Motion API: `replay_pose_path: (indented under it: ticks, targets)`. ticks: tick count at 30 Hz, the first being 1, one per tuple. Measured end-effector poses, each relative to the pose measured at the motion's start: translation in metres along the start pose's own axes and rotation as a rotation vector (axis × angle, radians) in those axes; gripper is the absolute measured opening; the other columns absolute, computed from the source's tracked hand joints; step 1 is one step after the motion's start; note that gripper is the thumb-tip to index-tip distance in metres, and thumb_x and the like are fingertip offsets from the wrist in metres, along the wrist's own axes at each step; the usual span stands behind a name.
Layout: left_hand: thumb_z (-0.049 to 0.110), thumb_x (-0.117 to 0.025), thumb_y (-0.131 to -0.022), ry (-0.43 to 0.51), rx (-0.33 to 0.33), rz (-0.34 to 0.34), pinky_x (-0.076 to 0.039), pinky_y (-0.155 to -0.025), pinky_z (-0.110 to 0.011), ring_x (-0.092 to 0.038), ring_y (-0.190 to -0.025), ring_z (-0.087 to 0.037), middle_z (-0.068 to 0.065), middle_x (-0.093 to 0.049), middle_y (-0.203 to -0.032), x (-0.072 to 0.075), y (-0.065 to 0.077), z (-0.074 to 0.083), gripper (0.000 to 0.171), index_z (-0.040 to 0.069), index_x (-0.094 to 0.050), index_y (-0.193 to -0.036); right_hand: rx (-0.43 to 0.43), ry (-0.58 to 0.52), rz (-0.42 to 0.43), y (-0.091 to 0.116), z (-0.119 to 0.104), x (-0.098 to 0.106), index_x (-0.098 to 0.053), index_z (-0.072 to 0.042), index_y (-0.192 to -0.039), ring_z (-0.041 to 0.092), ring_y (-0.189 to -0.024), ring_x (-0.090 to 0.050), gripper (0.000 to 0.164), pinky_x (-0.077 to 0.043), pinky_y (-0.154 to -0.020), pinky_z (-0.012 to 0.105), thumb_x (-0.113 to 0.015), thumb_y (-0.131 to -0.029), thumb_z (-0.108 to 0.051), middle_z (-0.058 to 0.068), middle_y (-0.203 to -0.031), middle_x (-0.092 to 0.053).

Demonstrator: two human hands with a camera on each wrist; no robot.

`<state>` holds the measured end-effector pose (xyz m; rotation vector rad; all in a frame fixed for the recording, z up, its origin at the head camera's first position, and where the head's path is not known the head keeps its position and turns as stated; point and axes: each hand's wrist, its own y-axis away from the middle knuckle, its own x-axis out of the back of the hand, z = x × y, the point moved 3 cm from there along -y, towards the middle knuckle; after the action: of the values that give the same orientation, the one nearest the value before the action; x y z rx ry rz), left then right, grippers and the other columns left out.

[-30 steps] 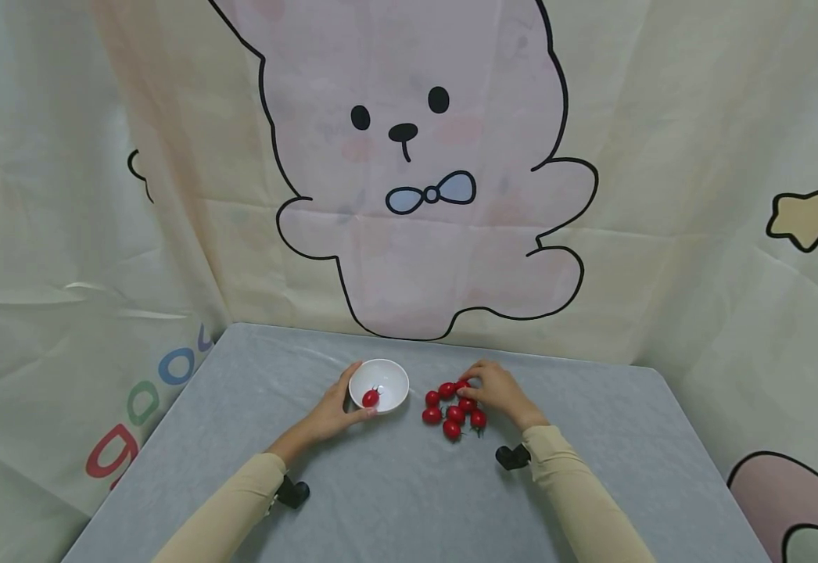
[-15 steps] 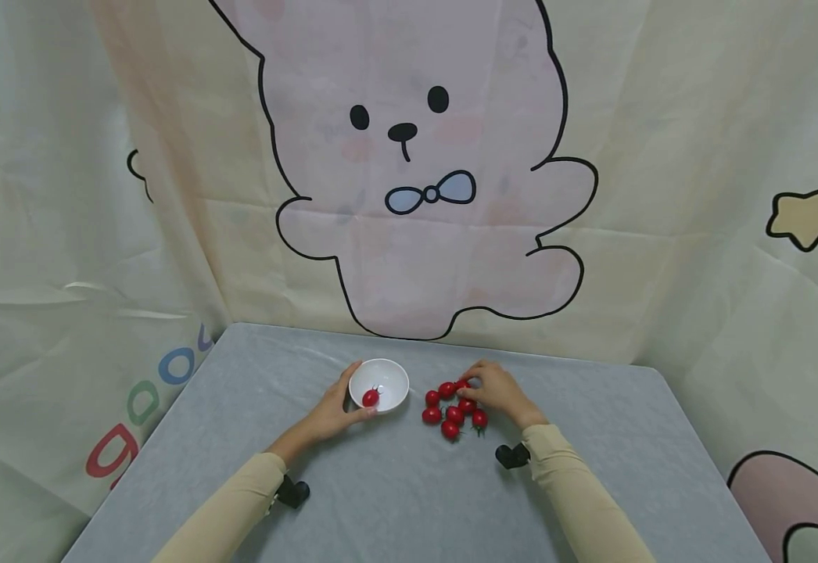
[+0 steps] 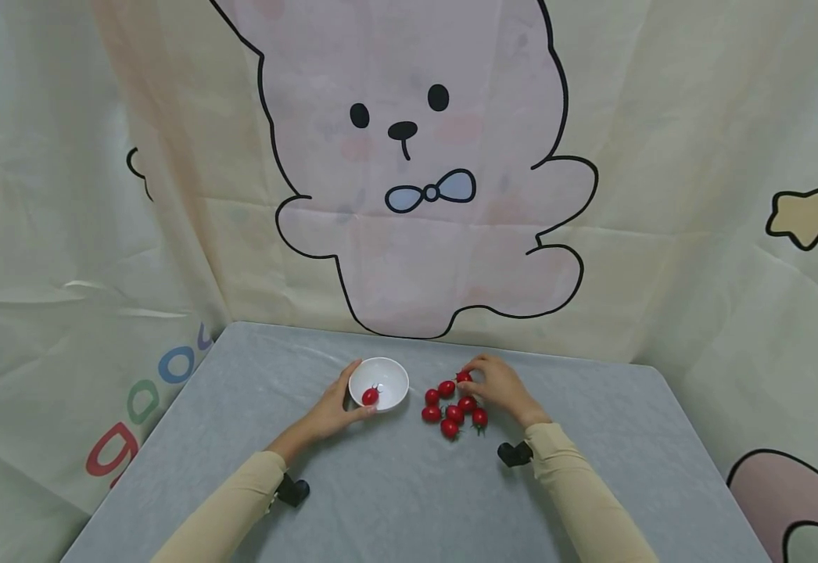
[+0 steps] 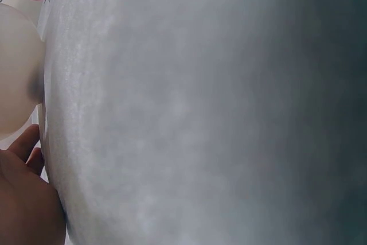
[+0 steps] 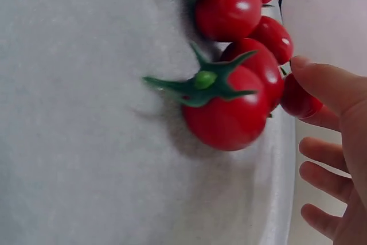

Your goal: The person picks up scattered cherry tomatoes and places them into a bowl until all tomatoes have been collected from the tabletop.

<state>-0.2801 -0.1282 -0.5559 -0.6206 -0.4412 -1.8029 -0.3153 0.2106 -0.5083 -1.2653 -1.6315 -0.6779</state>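
Note:
A small white bowl (image 3: 396, 374) stands on the grey-covered table, with one red cherry tomato (image 3: 370, 396) inside. My left hand (image 3: 327, 412) grips the bowl from its left side, thumb at the near rim and fingers toward the far side. In the left wrist view, the bowl (image 4: 17, 67) shows beside part of that hand (image 4: 28, 199). Between thumb and index finger my right hand (image 3: 500, 389) pinches a cherry tomato (image 5: 299, 98), at the far right of a loose cluster. Several cherry tomatoes (image 3: 454, 414) with green stems lie just nearer and to the left.
The grey cloth (image 3: 395, 500) covers the table, whose far edge meets a fabric backdrop (image 3: 662, 274) with a drawn bear. A black device (image 3: 514, 453) sits at the right wrist, and another black device (image 3: 292, 491) at the left.
My right hand has shifted slightly away from me with the pinched tomato, opening a small gap to the cluster. My left hand and the bowl stay in place.

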Motion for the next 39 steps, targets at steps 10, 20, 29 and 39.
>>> replay_pose_path:
  ticks: [10,20,29,39]
  targets:
    - [0.049,-0.077,-0.082,0.007,-0.012,0.0,-0.026,-0.118,-0.062,-0.031,-0.148,-0.037,-0.011,-0.03,-0.162,0.0,0.0,0.0,0.103,0.026,-0.013,-0.159,-0.008,-0.006,0.049,-0.005,-0.01,0.014,-0.074,-0.016,-0.108,0.032,-0.122,-0.056,0.033,-0.047,-0.104,0.052,-0.077,-0.085,-0.039,0.012,-0.128,-0.063]
    - [0.048,-0.077,-0.082,-0.002,-0.025,0.007,-0.027,-0.119,-0.061,-0.032,-0.147,-0.036,-0.011,-0.031,-0.161,0.0,0.0,0.0,0.102,0.025,-0.014,-0.159,0.073,0.011,0.128,-0.006,-0.029,0.022,-0.075,-0.017,-0.107,0.032,-0.121,-0.056,0.034,-0.048,-0.102,0.051,-0.079,-0.083,-0.04,0.012,-0.127,-0.064]
    - [0.045,-0.08,-0.081,0.02,-0.041,0.018,-0.028,-0.118,-0.06,-0.034,-0.146,-0.036,-0.014,-0.034,-0.159,0.0,0.0,0.0,0.103,0.022,-0.016,-0.158,0.095,0.039,0.14,-0.011,-0.048,0.018,-0.075,-0.02,-0.109,0.028,-0.12,-0.056,0.036,-0.049,-0.101,0.048,-0.079,-0.082,-0.043,0.008,-0.124,-0.065]
    - [0.045,-0.079,-0.081,0.008,-0.044,0.015,-0.028,-0.119,-0.058,-0.034,-0.147,-0.036,-0.015,-0.033,-0.16,0.001,0.001,0.002,0.103,0.022,-0.015,-0.159,0.115,0.032,0.112,-0.018,-0.073,0.01,-0.075,-0.02,-0.108,0.027,-0.124,-0.055,0.038,-0.049,-0.103,0.047,-0.079,-0.081,-0.046,0.008,-0.129,-0.063]
